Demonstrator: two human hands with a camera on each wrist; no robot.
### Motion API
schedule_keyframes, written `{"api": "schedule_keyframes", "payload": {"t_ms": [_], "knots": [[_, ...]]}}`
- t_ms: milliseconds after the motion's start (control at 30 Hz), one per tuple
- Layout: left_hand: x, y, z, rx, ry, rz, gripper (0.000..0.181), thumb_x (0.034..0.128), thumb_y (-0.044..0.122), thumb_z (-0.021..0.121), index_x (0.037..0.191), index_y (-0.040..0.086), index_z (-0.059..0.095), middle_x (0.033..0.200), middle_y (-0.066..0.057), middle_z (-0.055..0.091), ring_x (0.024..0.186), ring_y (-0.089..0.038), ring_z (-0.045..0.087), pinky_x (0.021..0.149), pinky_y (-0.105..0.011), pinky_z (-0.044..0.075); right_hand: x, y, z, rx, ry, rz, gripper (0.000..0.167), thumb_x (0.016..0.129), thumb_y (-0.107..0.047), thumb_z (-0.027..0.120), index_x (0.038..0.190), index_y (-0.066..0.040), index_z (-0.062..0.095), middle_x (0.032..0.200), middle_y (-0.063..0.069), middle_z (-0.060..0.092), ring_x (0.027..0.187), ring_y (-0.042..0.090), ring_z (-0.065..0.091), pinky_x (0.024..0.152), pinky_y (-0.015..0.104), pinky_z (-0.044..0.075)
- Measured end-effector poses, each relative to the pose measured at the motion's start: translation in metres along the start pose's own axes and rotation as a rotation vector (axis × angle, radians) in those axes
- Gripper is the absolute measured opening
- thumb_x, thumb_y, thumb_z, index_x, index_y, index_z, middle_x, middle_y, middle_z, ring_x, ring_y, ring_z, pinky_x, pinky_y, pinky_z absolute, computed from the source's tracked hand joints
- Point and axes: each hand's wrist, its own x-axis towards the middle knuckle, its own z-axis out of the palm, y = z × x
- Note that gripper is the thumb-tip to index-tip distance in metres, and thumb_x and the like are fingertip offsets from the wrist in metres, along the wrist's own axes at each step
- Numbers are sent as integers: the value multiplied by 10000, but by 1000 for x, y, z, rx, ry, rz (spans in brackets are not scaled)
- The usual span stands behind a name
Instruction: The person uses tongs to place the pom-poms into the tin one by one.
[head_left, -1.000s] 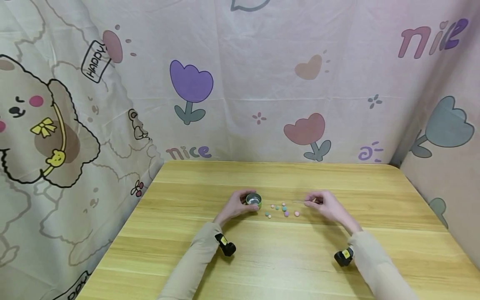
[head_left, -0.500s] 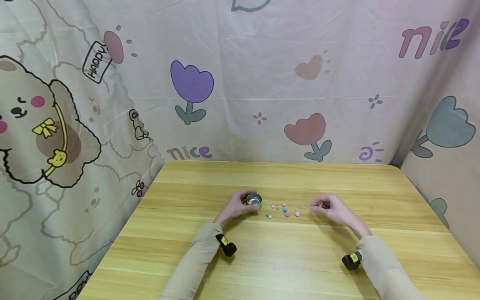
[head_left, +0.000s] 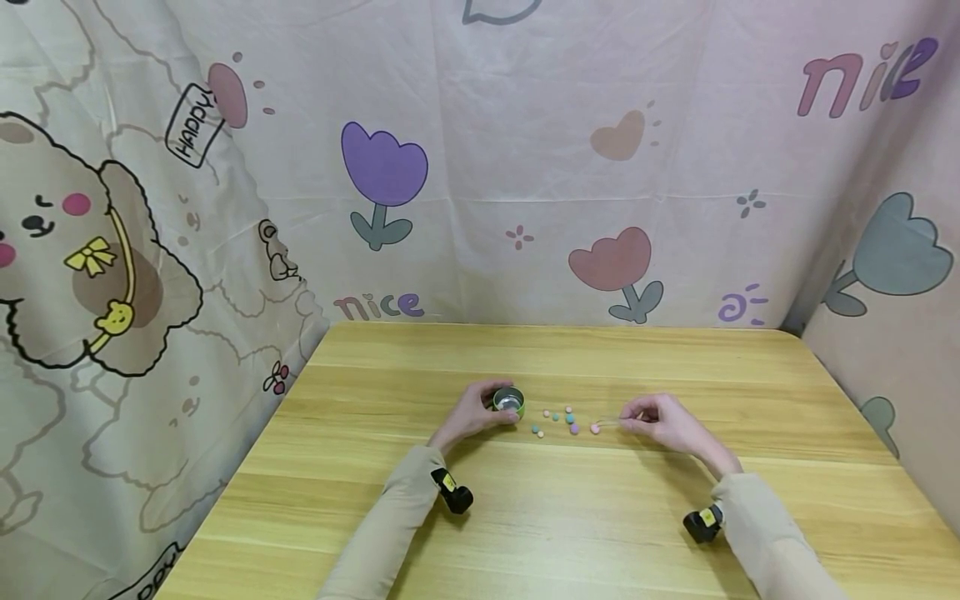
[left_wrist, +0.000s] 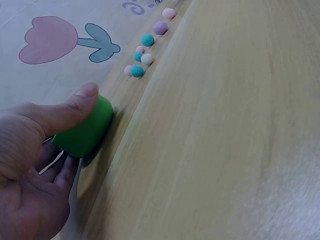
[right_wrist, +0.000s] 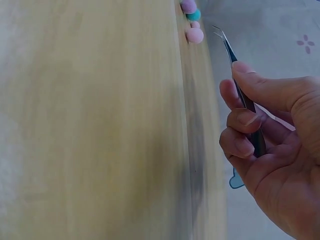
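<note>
My left hand [head_left: 480, 407] grips a small green tin [left_wrist: 86, 131] from its left side; its silvery inside shows from above. To the right of the tin, several small pompoms lie on the table: pink, teal, purple and pale ones, among them a purple pompom [left_wrist: 160, 27] and a teal pompom [left_wrist: 147, 40]. Between thumb and fingers, my right hand [head_left: 663, 422] holds dark tweezers [right_wrist: 243, 95] with bent, slightly parted silvery tips. Those tips are near the rightmost pink pompom [head_left: 596, 428]; nothing is visible between them. Whether they touch it I cannot tell.
A wooden table [head_left: 570, 525] bears everything. Behind it and along both sides hangs a pale printed cloth [head_left: 480, 167]. Each forearm wears a small black camera, such as the right wrist camera [head_left: 703, 523].
My right hand has moved rightward and slightly nearer, and the tweezers' tips have come down toward the rightmost pink pompom. The left hand stays put with the tin.
</note>
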Motion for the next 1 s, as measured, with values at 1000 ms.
{"api": "schedule_keyframes", "payload": {"t_ms": [1000], "knots": [[-1,2,-1,-4,8,11,601,853,48,785,1376,-92,523,1330,-301,606,1221,-442,608,1101,-532,483,3,1,4,44,-53,34,101,906,-80,717,955,8,731,801,116,699,619,-16,464,530,168,397]]}}
